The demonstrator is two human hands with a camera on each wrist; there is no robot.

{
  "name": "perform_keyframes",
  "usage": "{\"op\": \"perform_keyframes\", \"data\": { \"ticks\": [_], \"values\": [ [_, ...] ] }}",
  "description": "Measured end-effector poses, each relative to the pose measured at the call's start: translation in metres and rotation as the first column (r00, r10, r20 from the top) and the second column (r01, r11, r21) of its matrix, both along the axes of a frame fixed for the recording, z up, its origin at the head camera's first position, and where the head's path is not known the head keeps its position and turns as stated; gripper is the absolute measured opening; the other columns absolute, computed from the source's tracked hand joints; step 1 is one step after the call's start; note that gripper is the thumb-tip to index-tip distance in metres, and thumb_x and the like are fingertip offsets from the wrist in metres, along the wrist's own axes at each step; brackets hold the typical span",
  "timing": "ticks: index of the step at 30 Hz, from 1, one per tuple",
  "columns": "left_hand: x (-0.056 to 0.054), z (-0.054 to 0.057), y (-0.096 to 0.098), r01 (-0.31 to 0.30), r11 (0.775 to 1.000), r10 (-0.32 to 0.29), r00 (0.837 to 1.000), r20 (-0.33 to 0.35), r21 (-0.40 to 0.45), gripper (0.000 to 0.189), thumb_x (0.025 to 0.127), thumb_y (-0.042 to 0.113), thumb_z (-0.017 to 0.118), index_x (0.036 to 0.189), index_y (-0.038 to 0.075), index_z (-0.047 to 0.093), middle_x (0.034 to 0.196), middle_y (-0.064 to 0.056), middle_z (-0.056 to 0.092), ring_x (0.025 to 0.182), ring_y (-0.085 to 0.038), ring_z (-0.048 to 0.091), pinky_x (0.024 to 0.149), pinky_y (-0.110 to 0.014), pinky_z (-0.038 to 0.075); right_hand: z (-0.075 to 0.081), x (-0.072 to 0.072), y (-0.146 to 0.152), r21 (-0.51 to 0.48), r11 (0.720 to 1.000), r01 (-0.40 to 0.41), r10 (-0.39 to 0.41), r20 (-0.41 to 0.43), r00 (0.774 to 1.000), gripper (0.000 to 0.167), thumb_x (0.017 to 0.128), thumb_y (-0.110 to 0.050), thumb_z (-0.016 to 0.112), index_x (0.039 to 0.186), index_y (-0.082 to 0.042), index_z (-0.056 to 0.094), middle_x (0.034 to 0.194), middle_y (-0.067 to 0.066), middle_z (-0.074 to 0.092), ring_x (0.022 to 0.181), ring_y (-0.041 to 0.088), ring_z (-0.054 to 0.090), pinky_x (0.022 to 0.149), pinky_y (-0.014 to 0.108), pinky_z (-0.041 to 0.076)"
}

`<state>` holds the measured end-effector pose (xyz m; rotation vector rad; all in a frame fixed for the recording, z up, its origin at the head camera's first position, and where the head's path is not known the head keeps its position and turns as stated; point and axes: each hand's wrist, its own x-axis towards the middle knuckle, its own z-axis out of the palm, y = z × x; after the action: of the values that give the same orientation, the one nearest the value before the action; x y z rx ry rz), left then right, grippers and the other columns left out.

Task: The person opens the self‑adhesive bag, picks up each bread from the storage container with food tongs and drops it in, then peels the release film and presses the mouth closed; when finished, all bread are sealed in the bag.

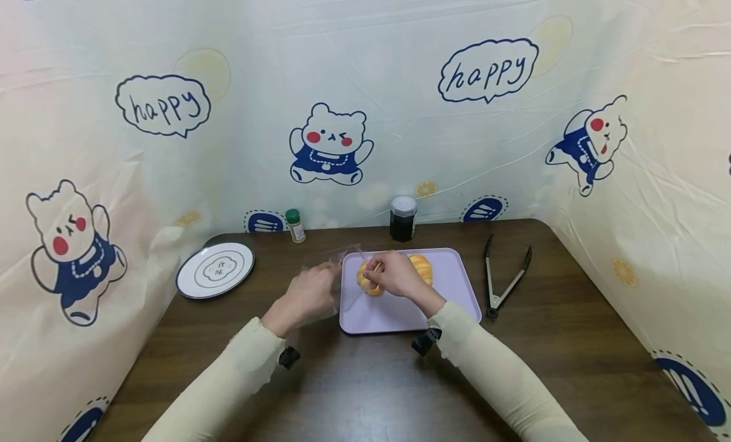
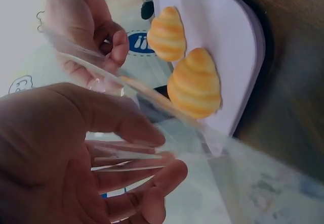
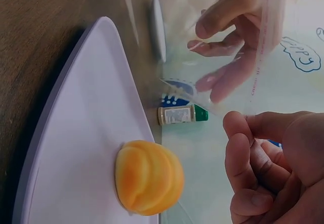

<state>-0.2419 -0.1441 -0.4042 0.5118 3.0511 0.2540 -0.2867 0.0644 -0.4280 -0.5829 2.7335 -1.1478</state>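
A clear plastic bag with red print along its edge is stretched between both hands. My right hand pinches that edge between thumb and forefinger, above the lilac tray. Beside the tray's left edge, my left hand holds the bag, its film running between thumb and fingers in the left wrist view. Two golden, ridged bread rolls lie on the tray: a near one and another roll behind it. In the head view the right hand partly covers the left roll.
A white plate with a dark rim lies at the left. Along the back stand a green-capped spice bottle and a dark jar with a pale lid. Black-tipped tongs lie spread to the right of the tray.
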Motion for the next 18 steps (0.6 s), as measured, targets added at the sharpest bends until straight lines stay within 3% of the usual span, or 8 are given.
{"op": "perform_keyframes", "data": {
  "ticks": [3,7,12,15,18],
  "values": [
    [-0.0015,0.0022,-0.0005,-0.014,1.0,0.014,1.0,0.012,0.006,0.055,0.082,0.015,0.075,0.134,0.007,0.061,0.134,-0.016,0.064,0.11,-0.035,0.066,0.084,-0.052,0.057,-0.0011,-0.0002,0.0007,-0.001,1.0,0.001,-0.001,-0.011,1.0,0.017,0.094,-0.027,0.069,0.083,-0.015,0.071,0.065,-0.005,0.072,0.056,0.015,0.066,0.05,0.024,0.043],
    [-0.0029,0.0036,-0.0007,-0.01,1.0,0.01,1.0,0.019,0.001,0.056,0.082,0.029,0.081,0.131,0.008,0.064,0.119,-0.013,0.069,0.098,-0.028,0.067,0.077,-0.046,0.058,-0.0006,0.0,0.0014,0.001,1.0,0.003,-0.003,-0.01,1.0,0.016,0.094,-0.028,0.069,0.083,-0.016,0.071,0.065,-0.005,0.071,0.055,0.013,0.064,0.05,0.025,0.043],
    [-0.0034,0.0022,-0.001,-0.001,1.0,0.0,0.999,0.036,0.017,0.063,0.077,0.023,0.084,0.135,0.009,0.061,0.108,-0.011,0.068,0.089,-0.023,0.063,0.073,-0.043,0.057,0.0016,0.0007,0.0016,-0.004,1.0,0.005,-0.005,0.008,1.0,0.016,0.094,-0.028,0.069,0.083,-0.015,0.071,0.066,-0.003,0.072,0.062,0.024,0.069,0.05,0.025,0.043],
    [-0.0034,0.0007,-0.0005,-0.014,0.999,0.012,0.999,0.046,0.03,0.073,0.076,0.027,0.086,0.139,0.005,0.056,0.12,-0.015,0.067,0.102,-0.028,0.065,0.085,-0.047,0.057,0.0019,0.0009,0.0017,-0.01,1.0,-0.001,0.001,0.015,1.0,0.016,0.094,-0.027,0.069,0.084,-0.014,0.071,0.067,-0.001,0.073,0.065,0.027,0.07,0.05,0.025,0.043],
    [-0.0034,-0.001,0.0005,-0.04,0.999,0.038,0.997,0.062,0.034,0.086,0.074,0.041,0.087,0.143,0.003,0.052,0.136,-0.019,0.061,0.119,-0.034,0.062,0.097,-0.052,0.054,0.0009,0.0011,0.002,-0.019,1.0,-0.019,0.019,0.013,1.0,0.015,0.094,-0.026,0.07,0.085,-0.013,0.071,0.068,0.0,0.073,0.063,0.024,0.069,0.05,0.025,0.045]
  ]
}}
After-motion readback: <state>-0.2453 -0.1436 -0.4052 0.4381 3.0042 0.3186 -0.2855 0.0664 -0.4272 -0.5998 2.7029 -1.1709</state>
